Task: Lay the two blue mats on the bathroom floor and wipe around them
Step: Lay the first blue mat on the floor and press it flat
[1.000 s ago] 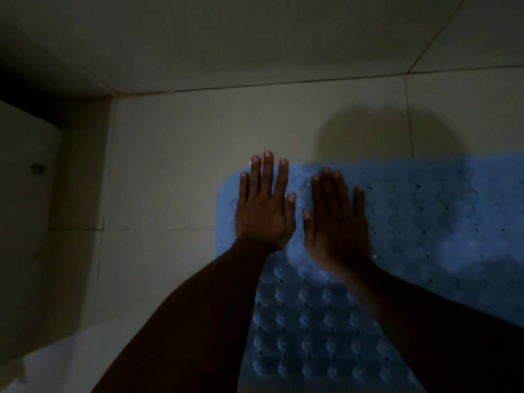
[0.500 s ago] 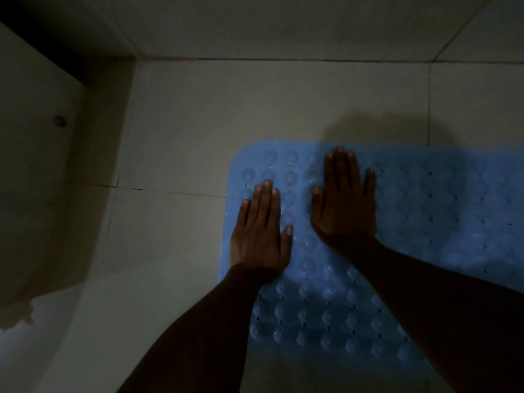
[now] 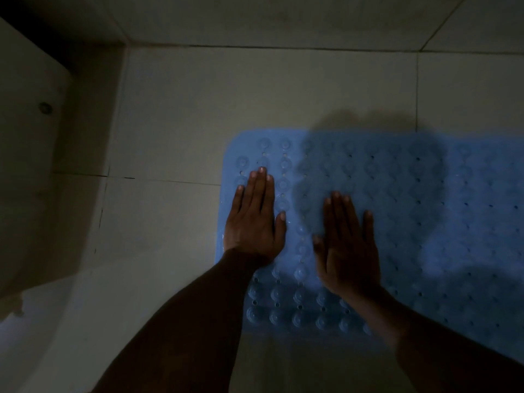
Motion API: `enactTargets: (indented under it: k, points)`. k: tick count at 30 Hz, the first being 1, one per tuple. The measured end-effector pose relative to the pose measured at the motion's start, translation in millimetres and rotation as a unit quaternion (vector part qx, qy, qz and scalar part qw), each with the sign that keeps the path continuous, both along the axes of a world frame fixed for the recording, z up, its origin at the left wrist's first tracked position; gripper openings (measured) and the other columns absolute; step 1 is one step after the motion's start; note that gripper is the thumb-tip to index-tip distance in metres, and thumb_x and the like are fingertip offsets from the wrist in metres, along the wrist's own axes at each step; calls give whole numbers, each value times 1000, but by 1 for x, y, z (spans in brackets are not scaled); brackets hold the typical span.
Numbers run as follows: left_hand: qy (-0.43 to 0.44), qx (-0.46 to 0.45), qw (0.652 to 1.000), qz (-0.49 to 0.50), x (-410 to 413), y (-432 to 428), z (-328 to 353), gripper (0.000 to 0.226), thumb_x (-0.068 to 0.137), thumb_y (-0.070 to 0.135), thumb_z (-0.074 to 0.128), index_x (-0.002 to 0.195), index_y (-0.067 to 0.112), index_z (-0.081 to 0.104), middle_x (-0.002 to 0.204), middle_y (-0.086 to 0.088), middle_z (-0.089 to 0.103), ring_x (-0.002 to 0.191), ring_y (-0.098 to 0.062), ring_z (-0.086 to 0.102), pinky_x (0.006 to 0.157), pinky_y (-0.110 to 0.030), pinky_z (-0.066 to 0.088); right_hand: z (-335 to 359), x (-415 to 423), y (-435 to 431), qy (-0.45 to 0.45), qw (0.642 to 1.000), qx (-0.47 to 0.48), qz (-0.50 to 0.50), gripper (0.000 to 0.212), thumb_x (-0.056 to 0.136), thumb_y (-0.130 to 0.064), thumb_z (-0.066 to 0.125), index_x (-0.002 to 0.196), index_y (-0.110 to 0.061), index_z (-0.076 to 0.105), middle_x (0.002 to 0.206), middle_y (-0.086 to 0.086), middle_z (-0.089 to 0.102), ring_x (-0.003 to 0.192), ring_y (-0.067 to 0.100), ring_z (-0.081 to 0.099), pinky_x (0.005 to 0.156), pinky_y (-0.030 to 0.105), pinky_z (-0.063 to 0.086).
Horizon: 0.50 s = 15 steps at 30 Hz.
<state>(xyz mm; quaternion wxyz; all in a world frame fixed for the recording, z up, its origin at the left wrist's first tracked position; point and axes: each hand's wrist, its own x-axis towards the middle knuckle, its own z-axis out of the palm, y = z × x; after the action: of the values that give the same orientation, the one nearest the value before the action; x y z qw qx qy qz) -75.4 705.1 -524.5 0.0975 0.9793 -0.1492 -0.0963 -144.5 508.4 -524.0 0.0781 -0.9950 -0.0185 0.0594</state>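
A blue mat (image 3: 425, 217) with rows of round suction cups and small holes lies flat on the pale tiled floor, running off the right edge of the view. My left hand (image 3: 255, 222) rests palm down on the mat's left edge, fingers straight and together. My right hand (image 3: 348, 248) lies flat on the mat a little to the right and nearer to me, fingers extended. Neither hand holds anything. Only one mat shows in this dim light.
A pale fixture (image 3: 28, 171) with a small round fitting stands at the left, close to the wall corner. Bare floor tiles (image 3: 226, 95) lie beyond and left of the mat. A lighter patch of floor (image 3: 71, 321) sits at lower left.
My left hand slid back from the mat's far corner towards me along its left edge. My right hand also drew back towards me. The view shifted, so the mat appears further right.
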Motion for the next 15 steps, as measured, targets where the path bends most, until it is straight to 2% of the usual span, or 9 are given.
enactTargets:
  k: [3,8,12,15]
  points:
    - [3,0,1000,5,1,-1,1,74,103,44,24,163,5,5,172,-12,-3,159,-22,-9,130,-43,1,0,2,-1,9,1000,-10,7,71,103,-42,28,161,-6,10,170,13,7,158,27,1,126,56,4]
    - [25,-20,999,-38,-31,-12,16,71,105,42,18,163,6,1,172,-12,-8,158,-22,-13,129,-41,-6,2,4,1,18,1000,-11,-2,71,102,-42,28,161,-8,9,170,12,7,158,26,0,126,56,6]
    - [24,-37,998,-41,-67,-37,9,69,103,36,27,163,6,10,172,-11,1,159,-23,-6,130,-45,6,-1,3,0,-18,1000,-4,-5,68,101,-36,31,160,-4,20,168,13,17,157,28,10,124,57,13]
    - [15,-23,999,-33,-68,-38,2,69,102,35,32,163,7,14,172,-11,4,160,-22,-3,129,-42,4,-4,0,0,-40,999,12,-7,66,102,-34,34,159,-4,23,168,13,19,157,27,12,123,58,16]
